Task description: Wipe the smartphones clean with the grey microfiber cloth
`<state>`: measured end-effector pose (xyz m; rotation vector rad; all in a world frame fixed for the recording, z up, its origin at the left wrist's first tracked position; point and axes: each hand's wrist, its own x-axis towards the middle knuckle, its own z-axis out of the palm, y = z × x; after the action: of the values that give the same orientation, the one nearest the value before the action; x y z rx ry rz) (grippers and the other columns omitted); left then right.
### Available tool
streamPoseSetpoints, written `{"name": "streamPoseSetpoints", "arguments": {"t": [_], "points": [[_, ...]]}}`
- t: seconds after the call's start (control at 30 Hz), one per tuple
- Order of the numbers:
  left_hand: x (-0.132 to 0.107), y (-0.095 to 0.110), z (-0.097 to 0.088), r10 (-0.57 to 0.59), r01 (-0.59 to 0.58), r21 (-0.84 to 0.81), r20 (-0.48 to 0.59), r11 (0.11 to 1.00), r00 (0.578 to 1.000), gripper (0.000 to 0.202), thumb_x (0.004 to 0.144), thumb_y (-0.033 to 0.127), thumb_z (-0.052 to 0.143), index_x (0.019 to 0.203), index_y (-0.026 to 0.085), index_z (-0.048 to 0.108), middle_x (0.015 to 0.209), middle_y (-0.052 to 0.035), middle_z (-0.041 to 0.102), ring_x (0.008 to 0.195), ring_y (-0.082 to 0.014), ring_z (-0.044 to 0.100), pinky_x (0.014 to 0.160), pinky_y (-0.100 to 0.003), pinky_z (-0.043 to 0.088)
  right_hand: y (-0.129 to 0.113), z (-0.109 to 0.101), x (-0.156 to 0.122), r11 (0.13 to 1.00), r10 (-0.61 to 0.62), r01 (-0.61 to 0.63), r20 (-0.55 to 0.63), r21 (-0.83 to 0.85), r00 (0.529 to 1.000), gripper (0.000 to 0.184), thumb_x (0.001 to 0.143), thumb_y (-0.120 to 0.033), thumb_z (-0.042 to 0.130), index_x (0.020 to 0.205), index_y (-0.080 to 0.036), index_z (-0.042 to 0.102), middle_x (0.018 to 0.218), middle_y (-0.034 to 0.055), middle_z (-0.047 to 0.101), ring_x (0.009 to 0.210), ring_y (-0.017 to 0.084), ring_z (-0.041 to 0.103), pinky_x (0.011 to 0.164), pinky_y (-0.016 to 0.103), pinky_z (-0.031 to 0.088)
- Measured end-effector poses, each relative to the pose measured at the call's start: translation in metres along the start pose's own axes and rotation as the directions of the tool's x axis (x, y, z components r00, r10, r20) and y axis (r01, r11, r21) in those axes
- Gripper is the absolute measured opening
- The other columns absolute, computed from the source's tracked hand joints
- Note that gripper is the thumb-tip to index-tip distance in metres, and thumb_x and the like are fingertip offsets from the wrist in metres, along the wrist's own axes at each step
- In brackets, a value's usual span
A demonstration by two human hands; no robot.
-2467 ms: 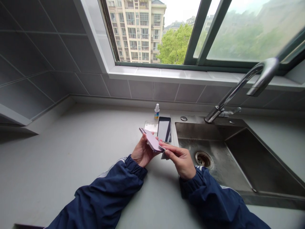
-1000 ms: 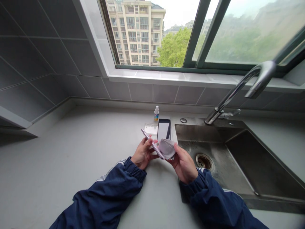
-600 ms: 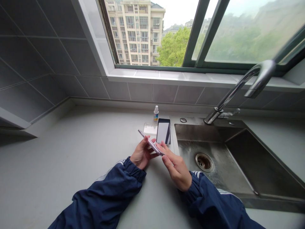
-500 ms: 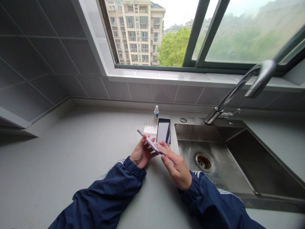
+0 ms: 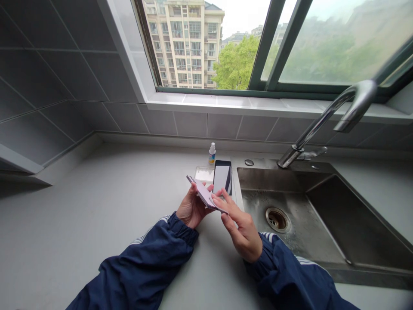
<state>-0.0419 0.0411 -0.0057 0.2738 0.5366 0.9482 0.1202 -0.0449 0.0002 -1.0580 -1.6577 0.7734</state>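
Note:
My left hand (image 5: 191, 209) is closed around a pale pink smartphone (image 5: 202, 191), held tilted above the counter with its back facing up. My right hand (image 5: 239, 224) reaches over the phone's lower end, fingers extended against its back and thumb below. A thin, grey-edged piece (image 5: 222, 210) shows between thumb and fingers; its kind is hard to make out. Just beyond the hands, a black-framed phone-shaped item (image 5: 222, 176) with a pale, reflective face lies flat. Beside it are a clear phone case (image 5: 204, 173) and a small white spray bottle (image 5: 212, 154), standing upright.
A steel sink (image 5: 254, 172) is set into the counter on the right, with a chrome faucet (image 5: 322, 122) behind it. The pale countertop (image 5: 97, 215) stretches to the left. A windowsill (image 5: 226, 103) and tiled wall run along the back.
The pink phone has turned slightly, so more of its back shows. My right hand has shifted a little right and down along its lower end.

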Motion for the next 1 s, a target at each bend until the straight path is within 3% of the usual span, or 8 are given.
{"name": "streamPoseSetpoints", "arguments": {"t": [0.23,0.33,0.57,0.77,0.87,1.0], "points": [[-0.001,-0.004,-0.006,0.031,-0.034,0.057,0.048,0.998,0.998,0.046,0.081,0.044,0.076,0.119,0.024,0.06,0.114,-0.0087,0.072,0.11,-0.0313,0.069,0.094,-0.05,0.054,-0.006,0.0,-0.001,0.999,-0.036,0.036,0.044,0.017,0.998,0.042,0.103,-0.031,0.045,0.144,-0.034,0.052,0.151,-0.0001,0.05,0.153,0.027,0.021,0.124,0.057,0.02],[-0.002,-0.007,-0.009,0.038,-0.051,0.12,0.106,0.991,0.994,0.057,0.079,0.044,0.078,0.129,0.026,0.056,0.126,-0.011,0.068,0.116,-0.0314,0.066,0.098,-0.049,0.052,-0.007,0.0,-0.001,0.997,-0.056,0.061,0.108,-0.045,0.993,0.046,0.104,-0.035,0.042,0.149,-0.035,0.044,0.155,-0.0009,0.044,0.154,0.028,0.015,0.125,0.057,0.014],[-0.009,-0.015,-0.005,-0.073,0.0,0.228,0.31,0.974,0.948,0.076,0.07,0.044,0.085,0.137,0.029,0.053,0.143,-0.0133,0.057,0.132,-0.0404,0.052,0.104,-0.053,0.045,-0.007,-0.003,0.0,0.976,-0.046,0.086,0.193,-0.201,0.98,0.062,0.101,-0.06,0.031,0.157,-0.032,0.029,0.164,-0.0002,0.026,0.155,0.032,-0.001,0.123,0.058,0.001],[-0.01,-0.018,-0.004,-0.142,0.008,0.32,0.4,0.947,0.906,0.083,0.071,0.045,0.084,0.144,0.028,0.049,0.145,-0.0123,0.054,0.137,-0.0374,0.047,0.102,-0.043,0.046,-0.005,-0.003,0.0,0.942,-0.088,0.136,0.165,-0.308,0.982,0.064,0.101,-0.06,0.028,0.158,-0.03,0.025,0.165,0.0008,0.025,0.154,0.034,-0.004,0.123,0.058,-0.003],[-0.004,-0.02,-0.013,-0.152,-0.019,0.343,0.465,0.939,0.872,0.089,0.068,0.047,0.085,0.145,0.025,0.047,0.141,-0.0143,0.056,0.131,-0.0376,0.052,0.096,-0.041,0.05,-0.004,-0.002,0.0,0.929,-0.092,0.14,0.151,-0.344,0.984,0.064,0.102,-0.059,0.026,0.159,-0.029,0.023,0.165,0.0014,0.023,0.154,0.034,-0.003,0.122,0.059,-0.002],[0.0,-0.022,-0.024,-0.21,-0.012,0.433,0.459,0.901,0.863,0.094,0.068,0.047,0.086,0.148,0.026,0.042,0.131,-0.0141,0.061,0.106,-0.0294,0.066,0.079,-0.033,0.053,-0.002,-0.001,0.0,0.912,-0.076,0.118,0.121,-0.394,0.99,0.066,0.102,-0.059,0.025,0.16,-0.029,0.018,0.166,0.0019,0.019,0.154,0.034,-0.004,0.122,0.061,0.002]]}}
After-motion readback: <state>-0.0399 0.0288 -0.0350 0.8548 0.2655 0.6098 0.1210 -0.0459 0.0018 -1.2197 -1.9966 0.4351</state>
